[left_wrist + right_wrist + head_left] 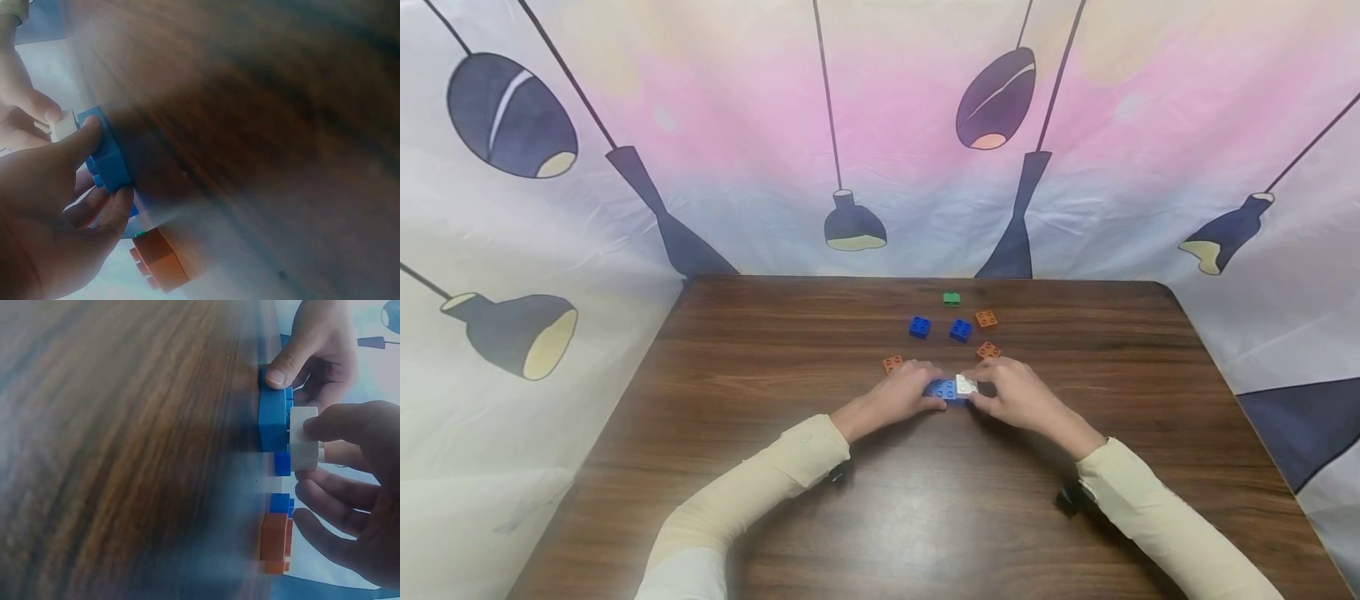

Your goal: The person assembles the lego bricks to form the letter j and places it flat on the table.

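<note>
A long blue toy brick (944,389) lies on the table, studs up. My left hand (901,392) grips its left end, thumb on the near side and fingers on the far side, as the left wrist view also shows. A white toy brick (304,439) sits at the blue brick's right end, on top of its studs. The right hand (1024,395) pinches this white brick between thumb and fingers. Whether the white brick is pressed fully down I cannot tell. Just beyond the left hand is an orange brick (892,363), partly hidden by it.
Farther back on the wooden table (760,333) lie two dark blue bricks, one left (920,327) and one right (960,330). Beside them are an orange brick (986,319) and a green brick (951,299). Another orange brick (988,351) lies just beyond the right hand.
</note>
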Tool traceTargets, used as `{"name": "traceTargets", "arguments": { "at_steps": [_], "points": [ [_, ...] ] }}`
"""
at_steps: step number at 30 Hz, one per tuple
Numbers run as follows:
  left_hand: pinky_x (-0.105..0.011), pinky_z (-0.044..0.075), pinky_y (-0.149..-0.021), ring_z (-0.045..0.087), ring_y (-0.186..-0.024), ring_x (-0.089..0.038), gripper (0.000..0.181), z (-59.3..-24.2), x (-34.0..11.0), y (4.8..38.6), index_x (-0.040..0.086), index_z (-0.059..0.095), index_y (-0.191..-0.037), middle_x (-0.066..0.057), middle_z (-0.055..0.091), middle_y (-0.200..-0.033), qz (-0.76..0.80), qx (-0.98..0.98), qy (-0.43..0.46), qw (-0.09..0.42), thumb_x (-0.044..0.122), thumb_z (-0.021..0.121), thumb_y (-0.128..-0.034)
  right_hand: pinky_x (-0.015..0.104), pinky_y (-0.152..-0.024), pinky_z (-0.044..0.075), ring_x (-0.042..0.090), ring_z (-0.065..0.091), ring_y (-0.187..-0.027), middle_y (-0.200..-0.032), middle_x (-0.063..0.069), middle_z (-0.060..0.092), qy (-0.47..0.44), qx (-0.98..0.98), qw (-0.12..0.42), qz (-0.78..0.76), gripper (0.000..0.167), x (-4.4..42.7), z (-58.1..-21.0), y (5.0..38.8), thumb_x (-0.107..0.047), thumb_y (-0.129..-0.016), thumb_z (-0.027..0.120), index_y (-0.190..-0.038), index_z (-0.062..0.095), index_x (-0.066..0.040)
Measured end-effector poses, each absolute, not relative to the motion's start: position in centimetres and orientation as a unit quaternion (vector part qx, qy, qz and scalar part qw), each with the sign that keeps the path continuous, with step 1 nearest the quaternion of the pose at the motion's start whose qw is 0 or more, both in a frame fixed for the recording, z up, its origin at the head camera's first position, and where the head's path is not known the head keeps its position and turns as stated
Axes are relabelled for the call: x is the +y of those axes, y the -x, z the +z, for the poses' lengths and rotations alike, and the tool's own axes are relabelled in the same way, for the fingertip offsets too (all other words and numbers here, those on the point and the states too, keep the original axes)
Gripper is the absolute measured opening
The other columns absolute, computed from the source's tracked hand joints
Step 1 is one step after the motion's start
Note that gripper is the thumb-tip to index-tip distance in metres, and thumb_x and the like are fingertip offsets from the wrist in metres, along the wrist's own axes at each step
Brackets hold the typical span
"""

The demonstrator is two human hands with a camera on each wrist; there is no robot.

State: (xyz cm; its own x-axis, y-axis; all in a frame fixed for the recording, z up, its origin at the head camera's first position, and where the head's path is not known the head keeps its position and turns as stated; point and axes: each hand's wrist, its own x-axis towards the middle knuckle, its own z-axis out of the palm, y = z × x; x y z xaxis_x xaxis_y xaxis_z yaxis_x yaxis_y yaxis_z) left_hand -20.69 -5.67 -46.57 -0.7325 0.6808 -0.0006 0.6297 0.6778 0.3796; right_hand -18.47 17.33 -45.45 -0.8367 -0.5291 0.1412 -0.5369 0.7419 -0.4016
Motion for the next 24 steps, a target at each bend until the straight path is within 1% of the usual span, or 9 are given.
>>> {"name": "traceTargets", "arguments": {
  "at_steps": [4, 9, 12, 15, 18, 24],
  "points": [
    [-0.033, 0.05, -0.094, 0.065, -0.105, -0.017, 0.043, -46.5, -5.5, 20.7, 0.007, 0.068, -0.13, -0.006, 0.071, -0.121, 0.179, 0.913, -0.358, 0.072, 0.031, 0.075, -0.0946, 0.05, -0.089, 0.056, 0.031, 0.068, -0.107, -0.117, 0.016, 0.072, -0.281, -0.935, 0.0, 0.217, 0.033, 17.3, -45.4, 18.5, -0.02, -0.09, 0.078, -0.118, 0.076, -0.002],
    [-0.032, 0.051, -0.092, 0.065, -0.102, -0.018, 0.042, -46.5, -5.4, 20.7, 0.006, 0.068, -0.128, -0.007, 0.072, -0.119, 0.18, 0.912, -0.361, 0.07, 0.03, 0.076, -0.094, 0.045, -0.082, 0.057, 0.025, 0.068, -0.096, -0.116, 0.015, 0.071, -0.268, -0.937, -0.005, 0.222, 0.033, 17.1, -45.7, 18.5, -0.02, -0.09, 0.077, -0.119, 0.075, -0.002],
    [-0.032, 0.051, -0.092, 0.066, -0.102, -0.018, 0.042, -46.4, -5.5, 20.8, 0.007, 0.069, -0.127, -0.007, 0.072, -0.119, 0.178, 0.913, -0.361, 0.069, 0.03, 0.076, -0.0935, 0.046, -0.084, 0.056, 0.025, 0.068, -0.099, -0.118, 0.014, 0.071, -0.261, -0.935, -0.004, 0.238, 0.036, 17.0, -46.2, 18.4, -0.022, -0.092, 0.077, -0.123, 0.073, -0.004],
    [-0.033, 0.051, -0.093, 0.066, -0.104, -0.019, 0.042, -46.4, -5.6, 20.8, 0.007, 0.069, -0.127, -0.007, 0.072, -0.119, 0.179, 0.912, -0.362, 0.069, 0.03, 0.077, -0.093, 0.051, -0.092, 0.053, 0.029, 0.066, -0.11, -0.123, 0.013, 0.07, -0.254, -0.932, -0.002, 0.259, 0.04, 17.2, -46.7, 18.4, -0.025, -0.092, 0.077, -0.127, 0.071, -0.006],
    [-0.035, 0.05, -0.094, 0.066, -0.105, -0.02, 0.042, -46.4, -5.6, 20.8, 0.006, 0.068, -0.127, -0.008, 0.072, -0.12, 0.183, 0.91, -0.367, 0.068, 0.03, 0.077, -0.093, 0.053, -0.095, 0.051, 0.03, 0.065, -0.116, -0.125, 0.011, 0.07, -0.246, -0.927, 0.001, 0.282, 0.044, 17.4, -47.1, 18.3, -0.03, -0.09, 0.08, -0.127, 0.07, -0.008],
    [-0.035, 0.05, -0.095, 0.066, -0.106, -0.02, 0.043, -46.6, -5.6, 21.0, 0.006, 0.068, -0.129, -0.008, 0.071, -0.121, 0.183, 0.907, -0.374, 0.065, 0.03, 0.076, -0.0935, 0.045, -0.088, 0.054, 0.022, 0.067, -0.105, -0.121, 0.006, 0.072, -0.248, -0.918, -0.004, 0.311, 0.048, 17.4, -47.8, 19.0, -0.034, -0.086, 0.083, -0.127, 0.071, -0.011]
  ]
}}
